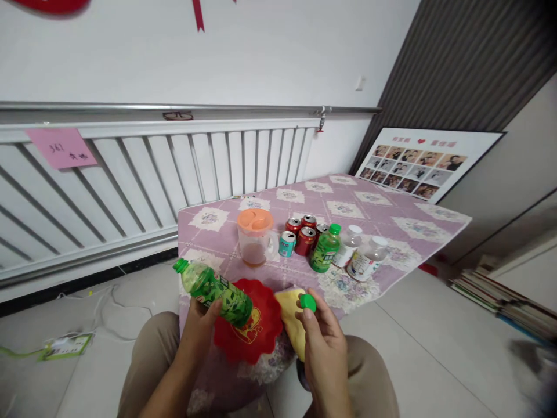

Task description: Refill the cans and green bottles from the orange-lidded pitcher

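Note:
In my left hand [198, 325] is a green plastic drink bottle [215, 290], its fingers wrapped round the lower half. The bottle leans to the left, with its green neck end up and its base over a red scalloped plate [270, 305]. My right hand [325, 342] pinches a small green bottle cap [308, 302] between thumb and fingers. Below that cap a yellow cloth [292, 322] lies at the table's near edge, beside the plate and partly hidden by my right hand.
A clear pitcher [255, 248] with an orange lid stands beyond the plate. To its right are several red cans [306, 241], a teal can [287, 244], another green bottle [324, 253] and two white-capped bottles [347, 248]. A radiator [148, 168] runs behind the table [343, 208].

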Demonstrator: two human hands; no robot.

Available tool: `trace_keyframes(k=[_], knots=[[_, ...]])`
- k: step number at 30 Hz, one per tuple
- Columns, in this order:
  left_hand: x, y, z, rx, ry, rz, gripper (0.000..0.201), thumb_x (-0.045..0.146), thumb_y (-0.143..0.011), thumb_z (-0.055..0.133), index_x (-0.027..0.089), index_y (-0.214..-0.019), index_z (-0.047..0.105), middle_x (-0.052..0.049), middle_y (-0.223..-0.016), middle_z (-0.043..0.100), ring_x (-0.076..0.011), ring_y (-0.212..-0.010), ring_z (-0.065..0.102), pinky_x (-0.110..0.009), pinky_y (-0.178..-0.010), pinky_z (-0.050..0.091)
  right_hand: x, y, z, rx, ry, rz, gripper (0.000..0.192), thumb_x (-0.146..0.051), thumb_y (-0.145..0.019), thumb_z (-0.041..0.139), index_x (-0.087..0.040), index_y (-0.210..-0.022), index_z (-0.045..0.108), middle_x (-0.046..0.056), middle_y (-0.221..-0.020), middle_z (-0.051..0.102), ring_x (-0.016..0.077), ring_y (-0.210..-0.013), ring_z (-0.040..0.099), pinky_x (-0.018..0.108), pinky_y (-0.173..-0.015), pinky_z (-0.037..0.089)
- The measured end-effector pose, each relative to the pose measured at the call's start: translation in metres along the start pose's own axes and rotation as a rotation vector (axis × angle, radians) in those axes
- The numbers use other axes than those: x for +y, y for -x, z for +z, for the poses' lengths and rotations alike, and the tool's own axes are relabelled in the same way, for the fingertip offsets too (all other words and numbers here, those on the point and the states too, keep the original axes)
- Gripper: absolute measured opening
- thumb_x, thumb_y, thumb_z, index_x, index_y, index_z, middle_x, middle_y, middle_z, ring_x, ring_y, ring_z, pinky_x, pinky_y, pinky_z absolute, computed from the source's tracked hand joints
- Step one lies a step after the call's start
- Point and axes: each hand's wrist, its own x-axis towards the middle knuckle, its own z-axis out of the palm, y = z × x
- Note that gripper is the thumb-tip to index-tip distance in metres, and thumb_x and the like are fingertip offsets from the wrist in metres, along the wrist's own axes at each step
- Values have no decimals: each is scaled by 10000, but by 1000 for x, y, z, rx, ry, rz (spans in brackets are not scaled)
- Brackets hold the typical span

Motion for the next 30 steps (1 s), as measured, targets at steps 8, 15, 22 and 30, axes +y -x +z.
trace_keyframes(k=[8,15,22,30], knots=[[-7,-5,0,-20,31,40,554,440,-664,811,203,-1120,603,-85,-1103,739,-294,-1102,681,-397,-950,541,-5,-5,-9,1,-34,-23,539,-538,-770,769,-253,-1224,726,85,-1156,755,217,-960,696,368,-839,572],[-8,-8,-8,36,-31,28,516,434,-705,787,255,-1144,581,-53,-1157,739,-288,-1134,678,-375,-956,540,-11,-13,-19,42,-65,-46,501,-540,-793,747,-247,-1199,728,84,-1141,755,220,-997,686,359,-825,561],[-6,-2,-7,45,-47,33,550,457,-692,802,253,-1158,593,-57,-1148,755,-297,-1121,692,-385,-927,556,23,-9,-11,-198,130,62,506,-600,-762,747,-244,-1122,766,88,-1192,752,272,-1094,682,443,-978,534],[-12,-1,-12,50,-28,45,651,438,-645,824,188,-1192,574,-120,-1198,732,-309,-1158,679,-401,-964,542,59,-2,3,-293,149,149,532,-594,-773,732,-213,-1145,743,103,-1191,755,285,-1118,682,478,-1034,509]])
